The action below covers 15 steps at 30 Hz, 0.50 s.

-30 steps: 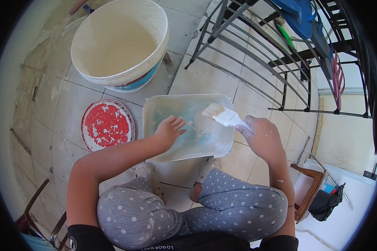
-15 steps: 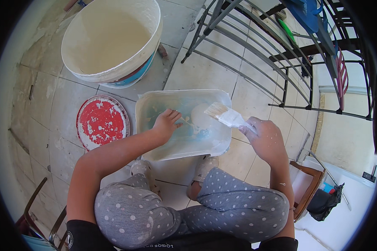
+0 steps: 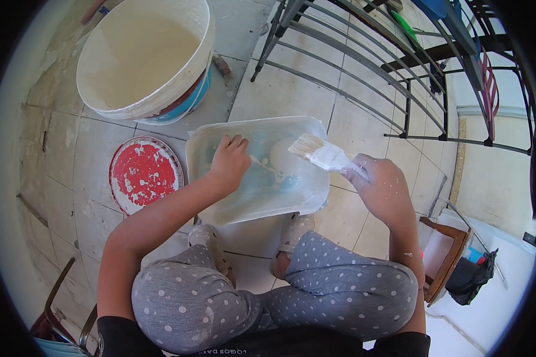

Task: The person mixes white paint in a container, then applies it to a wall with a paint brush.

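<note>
A rectangular translucent plastic tray (image 3: pixel 256 196) with pale blue and white paint residue lies on the floor in front of my feet. My left hand (image 3: pixel 230 162) hangs over its left part, fingers bent but slightly apart, with nothing visibly held; whether the fingertips touch the tray is unclear. At the tray's right side, my right hand (image 3: pixel 375 184) grips the handle of a wide paintbrush (image 3: pixel 321 154) coated white, its bristles pointing left over the tray.
A white bucket (image 3: pixel 143 59) stands upper left, above a red paint-splattered lid (image 3: pixel 144 175). A metal rack (image 3: pixel 333 38) with hanging items fills the upper right. A chair frame (image 3: pixel 59 303) is at lower left; a wooden frame (image 3: pixel 452 244) and black bag (image 3: pixel 467 279) lie at right.
My left hand has moved up within the tray's area, its fingers more bent. My right hand and brush have risen slightly in view. The tray, bucket and rack appear shifted up and left.
</note>
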Each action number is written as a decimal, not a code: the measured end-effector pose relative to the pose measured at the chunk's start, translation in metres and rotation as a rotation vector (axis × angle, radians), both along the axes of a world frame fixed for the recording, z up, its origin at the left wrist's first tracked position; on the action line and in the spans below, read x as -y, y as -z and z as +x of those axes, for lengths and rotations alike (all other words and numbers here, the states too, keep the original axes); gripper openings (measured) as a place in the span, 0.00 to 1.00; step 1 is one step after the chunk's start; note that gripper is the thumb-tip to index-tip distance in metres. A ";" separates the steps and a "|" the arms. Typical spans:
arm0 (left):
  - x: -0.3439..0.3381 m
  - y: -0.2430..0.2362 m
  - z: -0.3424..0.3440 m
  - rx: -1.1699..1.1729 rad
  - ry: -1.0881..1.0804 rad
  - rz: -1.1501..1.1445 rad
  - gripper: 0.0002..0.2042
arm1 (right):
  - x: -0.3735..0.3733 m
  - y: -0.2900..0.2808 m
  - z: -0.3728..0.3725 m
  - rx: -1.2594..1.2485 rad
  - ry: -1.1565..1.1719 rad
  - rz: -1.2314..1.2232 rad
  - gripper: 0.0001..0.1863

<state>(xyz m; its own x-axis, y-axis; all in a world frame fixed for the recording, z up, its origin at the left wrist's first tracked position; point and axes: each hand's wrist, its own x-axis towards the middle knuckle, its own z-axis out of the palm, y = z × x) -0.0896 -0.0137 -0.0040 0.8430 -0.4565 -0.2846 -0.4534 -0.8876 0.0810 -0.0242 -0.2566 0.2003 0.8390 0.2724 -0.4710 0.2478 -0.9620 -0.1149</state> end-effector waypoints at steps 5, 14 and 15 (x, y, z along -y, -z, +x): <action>0.000 0.020 0.005 -0.079 -0.075 0.031 0.07 | 0.002 0.001 -0.002 -0.001 0.003 0.030 0.16; 0.014 0.027 0.003 -0.014 -0.002 0.099 0.08 | 0.019 0.001 -0.007 0.033 0.022 0.014 0.16; 0.015 0.028 -0.001 -0.017 0.007 0.102 0.08 | 0.019 0.001 -0.007 0.030 0.031 0.017 0.16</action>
